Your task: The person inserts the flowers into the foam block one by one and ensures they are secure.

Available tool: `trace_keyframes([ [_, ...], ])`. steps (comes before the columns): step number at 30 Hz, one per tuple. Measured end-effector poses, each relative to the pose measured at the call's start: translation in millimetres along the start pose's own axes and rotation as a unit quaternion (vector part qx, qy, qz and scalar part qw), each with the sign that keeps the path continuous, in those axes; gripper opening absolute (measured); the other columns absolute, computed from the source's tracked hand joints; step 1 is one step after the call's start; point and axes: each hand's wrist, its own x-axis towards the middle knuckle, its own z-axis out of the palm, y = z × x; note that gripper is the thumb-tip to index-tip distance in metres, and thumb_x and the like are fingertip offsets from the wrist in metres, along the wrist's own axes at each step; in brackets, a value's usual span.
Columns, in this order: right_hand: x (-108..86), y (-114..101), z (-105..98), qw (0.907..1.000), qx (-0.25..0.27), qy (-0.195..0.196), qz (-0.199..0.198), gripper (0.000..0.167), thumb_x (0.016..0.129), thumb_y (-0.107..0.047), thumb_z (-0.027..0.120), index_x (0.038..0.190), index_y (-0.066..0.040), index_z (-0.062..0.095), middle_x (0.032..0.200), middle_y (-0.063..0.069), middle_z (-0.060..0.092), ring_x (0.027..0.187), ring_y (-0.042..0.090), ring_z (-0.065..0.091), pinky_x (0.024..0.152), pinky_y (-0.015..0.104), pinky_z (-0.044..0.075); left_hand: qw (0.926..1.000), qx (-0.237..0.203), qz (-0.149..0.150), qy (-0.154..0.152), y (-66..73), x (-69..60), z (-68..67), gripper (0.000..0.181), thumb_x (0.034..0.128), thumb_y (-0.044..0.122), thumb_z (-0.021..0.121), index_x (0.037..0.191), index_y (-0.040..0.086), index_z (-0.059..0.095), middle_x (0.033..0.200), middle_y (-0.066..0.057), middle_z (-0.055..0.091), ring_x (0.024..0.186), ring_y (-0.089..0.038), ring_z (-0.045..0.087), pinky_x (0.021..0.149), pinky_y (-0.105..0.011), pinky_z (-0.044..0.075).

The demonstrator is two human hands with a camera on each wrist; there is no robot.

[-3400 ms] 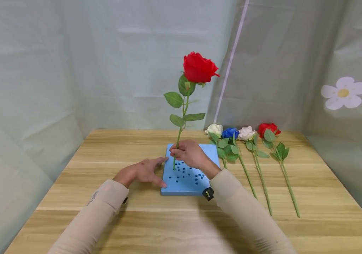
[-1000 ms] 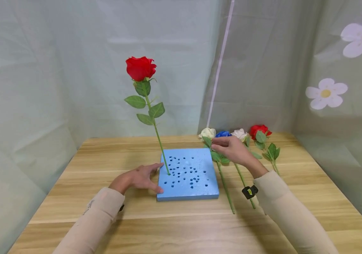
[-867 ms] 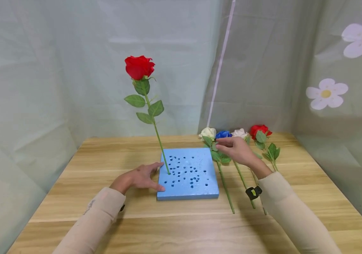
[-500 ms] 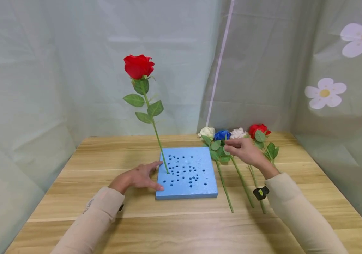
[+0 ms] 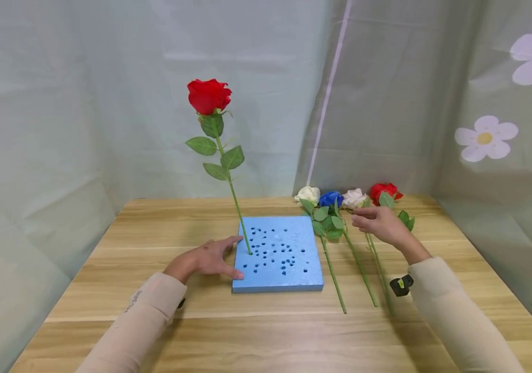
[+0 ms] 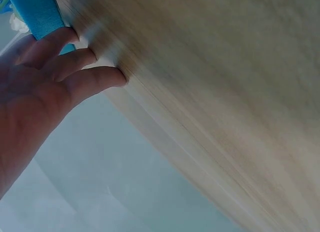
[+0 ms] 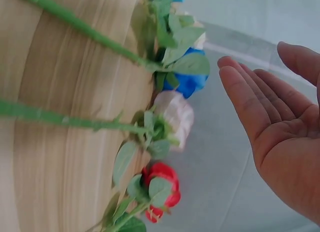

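A red rose (image 5: pixel 208 97) stands in a hole of the blue foam board (image 5: pixel 275 282), its stem leaning left. My left hand (image 5: pixel 207 257) lies at the board's left edge, thumb and fingers spread against it. In the left wrist view the fingertips (image 6: pixel 117 76) reach down to the wood. Over the stem of the pale pink rose (image 5: pixel 353 198), my right hand (image 5: pixel 380 224) hovers with nothing held. The right wrist view shows its fingers nearly straight and apart from the flowers. A blue rose (image 5: pixel 331 199) and a white rose (image 5: pixel 308 195) lie to its left.
A second red rose (image 5: pixel 385 193) lies on the wooden table (image 5: pixel 191 331) at the far right of the row, its stem hidden by my right arm. Grey cloth (image 5: pixel 247 155) hangs behind the table and at both sides.
My right hand has let go of the upright red rose, which now leans left in the board. Lately it has drifted right, past the white and blue roses. The left hand stays at the board.
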Motion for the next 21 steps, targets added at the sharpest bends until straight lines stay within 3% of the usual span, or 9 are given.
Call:
trace_keyframes([
  [8,-5.3,17,-10,0.9982,-0.006,0.003,0.059,0.057,0.106,-0.026,0.052,0.143,0.015,0.041,0.130,0.032,0.058,0.117,0.040,0.061,0.094,0.044,0.052,1.0000,-0.005,0.006,-0.002,-2.2,0.8,0.4,0.111,0.0738,0.059,0.082,0.160,0.019,0.025,0.158,-0.019,0.034,0.146,-0.044,0.020,0.114,-0.064,0.018],
  [21,-23.5,52,-35,0.9950,-0.008,0.008,0.100,0.061,0.107,-0.026,0.048,0.142,0.022,0.034,0.135,0.038,0.049,0.118,0.042,0.060,0.089,0.034,0.055,1.0000,0.004,-0.004,-0.001,-1.0,0.2,0.5,0.111,0.0730,0.061,0.081,0.160,0.022,0.025,0.159,-0.017,0.033,0.146,-0.041,0.022,0.114,-0.063,0.020],
])
